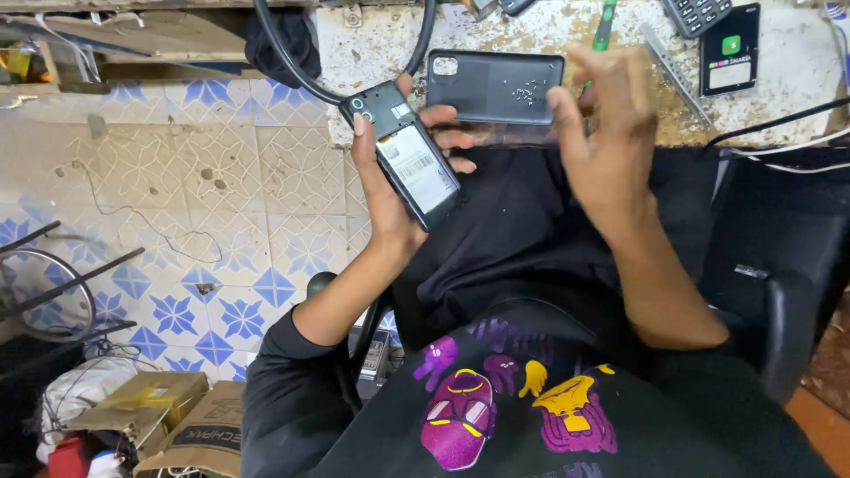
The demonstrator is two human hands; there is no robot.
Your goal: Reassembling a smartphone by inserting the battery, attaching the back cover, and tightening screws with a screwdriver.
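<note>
- The person's left hand (382, 190) grips a dark mobile phone (407, 152) around its edges, thumb along one side and fingers curled behind the other, holding it above the lap just in front of the tabletop (797, 97).
- The phone faces the camera with its back uncovered: the camera cluster sits at the upper end, and a white-labelled battery (418, 165) still fills the bay below it.
- The phone's black back cover (496, 86) is already off and lies flat on the tabletop, inner side up, with a small scatter of tiny screws (529, 88) resting on it. Judging from this, the opening step is done and the screws appear to be out.
- The right hand (602, 133) is blurred, raised between the phone and the tabletop's edge, fingers loosely spread and holding nothing that can be made out; it touches neither phone nor cover.
- What seems left is the work inside the phone: the battery is not yet lifted, and the cover and screws are not yet refitted.
- A green-handled tool (605, 25) and metal tweezers (675, 73) lie on the tabletop beyond the right hand, untouched.
- A thick black cable (292, 71) loops down over the tabletop's edge behind the phone.
</note>
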